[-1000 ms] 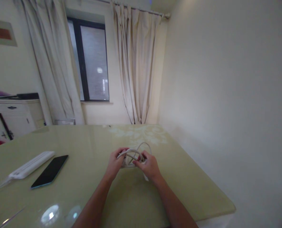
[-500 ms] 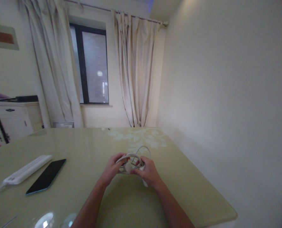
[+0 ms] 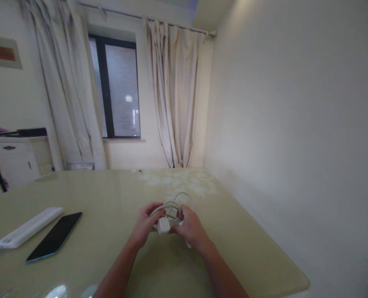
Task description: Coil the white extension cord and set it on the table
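Both hands meet over the middle of the green table, holding a coiled white cable. My left hand grips the left side of the coil, fingers curled around the loops. Fingers of my right hand are closed on the coil's right side. A white plug block hangs between the two hands, at the thumbs. One loop of the cable arches up behind the hands.
A white power strip and a black phone lie on the table at the left. A white cabinet stands at the far left. A curtained window is behind the table, and a bare wall runs along the right.
The hands have stayed together on the coil and turned it. The white plug block has come into view between them.
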### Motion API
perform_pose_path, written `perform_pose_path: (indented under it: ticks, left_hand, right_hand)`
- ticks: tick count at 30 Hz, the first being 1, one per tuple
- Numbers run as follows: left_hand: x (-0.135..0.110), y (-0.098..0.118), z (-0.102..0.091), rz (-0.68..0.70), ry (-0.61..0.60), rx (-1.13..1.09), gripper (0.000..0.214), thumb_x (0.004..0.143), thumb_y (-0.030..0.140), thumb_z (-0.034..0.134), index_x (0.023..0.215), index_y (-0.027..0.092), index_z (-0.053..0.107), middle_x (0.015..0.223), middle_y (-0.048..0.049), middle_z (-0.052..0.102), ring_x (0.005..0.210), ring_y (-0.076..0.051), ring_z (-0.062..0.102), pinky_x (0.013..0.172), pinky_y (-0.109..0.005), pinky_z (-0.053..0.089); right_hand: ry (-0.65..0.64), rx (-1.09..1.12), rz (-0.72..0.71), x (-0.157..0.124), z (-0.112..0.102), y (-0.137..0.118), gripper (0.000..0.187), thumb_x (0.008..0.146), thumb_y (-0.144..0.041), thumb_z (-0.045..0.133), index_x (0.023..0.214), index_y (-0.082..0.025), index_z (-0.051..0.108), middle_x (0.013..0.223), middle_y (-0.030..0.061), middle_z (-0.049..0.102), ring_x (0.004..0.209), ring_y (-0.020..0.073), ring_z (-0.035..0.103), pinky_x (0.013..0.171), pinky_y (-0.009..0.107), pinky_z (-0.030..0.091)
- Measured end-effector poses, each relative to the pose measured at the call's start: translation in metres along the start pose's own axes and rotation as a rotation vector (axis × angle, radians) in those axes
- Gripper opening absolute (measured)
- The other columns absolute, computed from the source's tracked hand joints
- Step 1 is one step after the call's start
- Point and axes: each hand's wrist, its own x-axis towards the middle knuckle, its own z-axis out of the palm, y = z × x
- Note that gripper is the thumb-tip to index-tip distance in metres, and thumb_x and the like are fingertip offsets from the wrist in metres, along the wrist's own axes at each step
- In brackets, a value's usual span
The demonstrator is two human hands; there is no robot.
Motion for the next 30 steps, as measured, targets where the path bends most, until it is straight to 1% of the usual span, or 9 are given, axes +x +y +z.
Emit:
perform_pose_path:
  ticks: [3,6,10,14,18,23,26,28,30]
  left_hand:
    - [-0.002,0.001,-0.001,-0.063,-0.034,-0.04,0.05,0.072,0.052,0.082,0.105,0.016,0.075,0.087,-0.0076,0.076,0.07,-0.018,0.067,0.06,-0.024,0.05]
    - [-0.004,0.004,-0.005,-0.113,-0.201,-0.051,0.048,0.073,0.049,0.085,0.104,0.015,0.076,0.087,-0.0076,0.076,0.069,-0.016,0.066,0.063,-0.024,0.05]
    - [-0.005,0.006,-0.011,-0.125,-0.391,-0.03,0.038,0.073,0.046,0.087,0.088,0.013,0.076,0.081,-0.0076,0.074,0.072,-0.015,0.066,0.069,-0.024,0.051]
    - [-0.003,0.003,-0.008,-0.093,-0.397,-0.035,0.039,0.078,0.05,0.082,0.086,0.013,0.076,0.081,-0.0082,0.074,0.073,-0.015,0.066,0.071,-0.024,0.052]
    - [-0.002,-0.003,0.002,-0.07,-0.354,-0.068,0.045,0.075,0.052,0.085,0.095,0.015,0.072,0.083,-0.0076,0.075,0.074,-0.016,0.068,0.073,-0.027,0.055]
    - [-0.011,-0.012,0.015,0.144,-0.286,-0.003,0.035,0.087,0.052,0.073,0.091,0.019,0.061,0.079,-0.0031,0.071,0.074,-0.018,0.068,0.073,-0.032,0.059]
    - [-0.021,-0.011,0.017,0.407,-0.351,0.268,0.021,0.099,0.036,0.058,0.099,0.021,0.072,0.088,-0.0058,0.071,0.082,-0.017,0.067,0.078,-0.029,0.056]
    - [-0.029,-0.006,0.016,0.578,-0.417,0.46,0.027,0.102,0.024,0.05,0.112,0.025,0.076,0.093,-0.0068,0.07,0.086,-0.016,0.066,0.08,-0.027,0.054]
    - [-0.036,0.001,0.014,0.666,-0.457,0.599,0.036,0.101,0.015,0.047,0.121,0.028,0.075,0.097,-0.0072,0.068,0.09,-0.015,0.065,0.081,-0.025,0.053]
  right_hand:
    - [0.017,-0.007,0.002,-0.001,-0.001,-0.001,0.037,0.064,-0.028,0.088,0.086,-0.019,0.06,0.085,-0.0006,0.065,0.073,0.0147,0.054,0.065,0.024,0.034]
    - [0.051,-0.003,0.0,0.0,-0.002,0.0,0.034,0.067,-0.029,0.087,0.083,-0.019,0.058,0.08,-0.001,0.064,0.071,0.0143,0.053,0.064,0.024,0.032]
    - [0.1,-0.047,0.002,0.0,-0.003,0.002,0.03,0.076,-0.037,0.083,0.08,-0.02,0.058,0.075,-0.0015,0.062,0.068,0.014,0.052,0.063,0.025,0.03]
    - [0.145,-0.05,-0.055,0.0,-0.003,0.005,0.034,0.088,-0.051,0.07,0.08,-0.02,0.059,0.075,-0.0003,0.062,0.068,0.0144,0.053,0.064,0.025,0.032]
    - [0.169,-0.058,-0.091,-0.001,-0.004,0.01,0.038,0.092,-0.056,0.064,0.084,-0.02,0.061,0.079,0.0009,0.065,0.07,0.0149,0.057,0.066,0.025,0.034]
    - [0.181,-0.12,-0.116,0.0,-0.005,0.017,0.031,0.091,-0.05,0.067,0.088,-0.02,0.064,0.084,0.0033,0.068,0.076,0.0174,0.06,0.069,0.026,0.037]
    - [0.162,-0.157,-0.123,0.001,-0.003,0.021,0.017,0.089,-0.036,0.068,0.088,-0.02,0.064,0.085,0.0043,0.069,0.077,0.0178,0.061,0.07,0.026,0.038]
    - [0.142,-0.174,-0.133,0.002,-0.002,0.023,0.009,0.086,-0.028,0.068,0.088,-0.019,0.064,0.086,0.0046,0.069,0.077,0.0176,0.061,0.071,0.026,0.038]
    - [0.122,-0.189,-0.14,0.003,-0.002,0.023,0.007,0.084,-0.024,0.067,0.088,-0.019,0.064,0.086,0.0048,0.069,0.077,0.0174,0.06,0.071,0.026,0.038]
